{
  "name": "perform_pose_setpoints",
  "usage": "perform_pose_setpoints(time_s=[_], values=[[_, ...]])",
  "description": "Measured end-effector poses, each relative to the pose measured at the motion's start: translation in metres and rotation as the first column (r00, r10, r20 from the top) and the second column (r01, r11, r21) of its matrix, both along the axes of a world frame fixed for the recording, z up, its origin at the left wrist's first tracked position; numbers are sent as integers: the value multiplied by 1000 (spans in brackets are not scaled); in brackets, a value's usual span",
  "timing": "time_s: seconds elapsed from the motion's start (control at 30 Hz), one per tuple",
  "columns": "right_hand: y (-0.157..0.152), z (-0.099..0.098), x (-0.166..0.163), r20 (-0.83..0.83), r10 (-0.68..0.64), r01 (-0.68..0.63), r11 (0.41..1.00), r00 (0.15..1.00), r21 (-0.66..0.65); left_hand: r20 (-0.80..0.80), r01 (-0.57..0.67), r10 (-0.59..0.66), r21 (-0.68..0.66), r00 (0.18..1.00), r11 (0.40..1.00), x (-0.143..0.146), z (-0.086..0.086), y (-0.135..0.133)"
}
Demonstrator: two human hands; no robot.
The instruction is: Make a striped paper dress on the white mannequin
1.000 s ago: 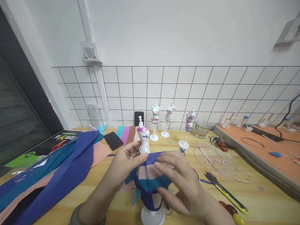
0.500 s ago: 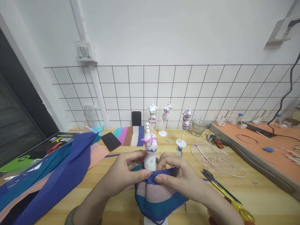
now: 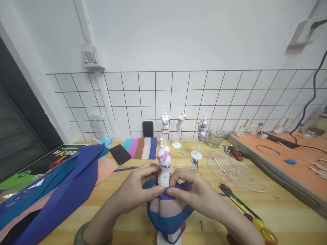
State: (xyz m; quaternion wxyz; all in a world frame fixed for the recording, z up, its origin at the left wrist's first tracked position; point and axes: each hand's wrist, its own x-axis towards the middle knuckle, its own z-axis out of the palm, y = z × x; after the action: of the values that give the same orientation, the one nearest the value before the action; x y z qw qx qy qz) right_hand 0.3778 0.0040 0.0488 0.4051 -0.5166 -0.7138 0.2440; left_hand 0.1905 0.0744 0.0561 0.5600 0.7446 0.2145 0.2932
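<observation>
A small white mannequin (image 3: 164, 176) with pink trim at its bust stands upright between my hands. Around its lower part hangs a striped skirt (image 3: 167, 222) in blue, pale pink and teal. My left hand (image 3: 143, 185) pinches the skirt's blue top edge at the front left of the waist. Close beside it, my right hand (image 3: 190, 190) pinches the same edge with thumb and fingers. The two thumbs nearly meet at the front. The white base (image 3: 163, 240) shows partly below the hem.
Three small mannequins (image 3: 201, 132) stand at the back. Coloured sheets (image 3: 84, 173) and a phone (image 3: 120, 154) lie left. On the right are yellow-handled scissors (image 3: 242, 211), a clear bead tray (image 3: 233, 173), a glass jar (image 3: 215, 137) and an orange-topped board (image 3: 281, 160).
My right hand has shifted slightly left along the skirt's top edge, bringing the thumbs closer. The skirt's right side has drawn in, and more of the base area shows.
</observation>
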Motion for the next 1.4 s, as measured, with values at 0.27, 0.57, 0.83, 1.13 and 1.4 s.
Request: perform_pose_setpoints(time_s=[0.27, 0.57, 0.83, 1.13, 1.4], values=[[3, 4, 2, -32, -7, 7, 1000, 999, -6, 91, -134, 143, -93, 986, 987, 7, -8, -1], [2, 6, 1, -25, -18, 18, 1000, 1000, -14, 45, -88, 94, -128, 995, 988, 7, -3, -6], [1, 8, 1, -36, -4, 4, 1000, 999, -15, 28, -55, 59, -112, 998, 992, 5, 0, -6], [-4, 7, 1, -63, -26, 22, 997, 998, -76, 58, -21, 28, -107, 998, 994, 4, -2, -5], [-5, 9, 0, -20, -47, 46, 998, 999, -32, 69, -9, 17, -110, 997, 994, 4, -2, -5]])
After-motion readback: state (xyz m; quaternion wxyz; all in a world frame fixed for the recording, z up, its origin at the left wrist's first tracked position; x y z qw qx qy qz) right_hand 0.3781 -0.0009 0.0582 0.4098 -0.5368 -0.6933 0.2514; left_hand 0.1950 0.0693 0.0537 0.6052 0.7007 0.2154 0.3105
